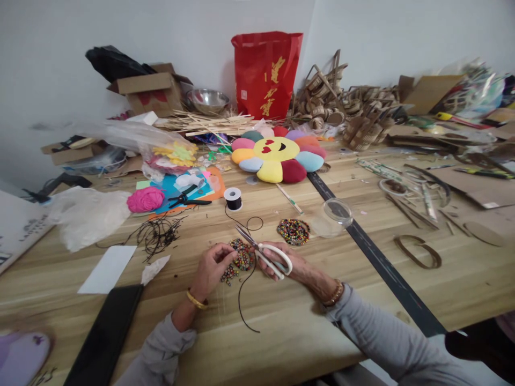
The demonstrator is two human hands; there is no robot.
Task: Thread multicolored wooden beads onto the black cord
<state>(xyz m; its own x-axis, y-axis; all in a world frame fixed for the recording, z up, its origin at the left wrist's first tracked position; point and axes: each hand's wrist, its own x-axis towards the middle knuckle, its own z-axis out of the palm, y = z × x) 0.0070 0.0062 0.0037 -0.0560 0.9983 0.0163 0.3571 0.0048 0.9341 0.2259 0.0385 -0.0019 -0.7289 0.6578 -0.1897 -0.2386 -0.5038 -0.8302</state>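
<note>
White-handled scissors [277, 260] are in my right hand [284, 261], blades pointing up and left over the table. My left hand [213, 265] has its thumb and fingertips pressed together beside a pile of small multicoloured beads [241, 254]; what they pinch is too small to make out. A thin black cord [240, 300] curves down the table between my hands, below the scissors. Behind them stands a white spool of black cord [233, 199]. Strung beads [293, 231] lie coiled to the right of the blades.
A round clear lid [338, 210] lies near a dark strip [382, 262]. Behind is a flower cushion [277, 155]. On the left are tangled black cords [159, 236], pink yarn [145, 199], black pliers [189, 201] and a black slab [107, 332].
</note>
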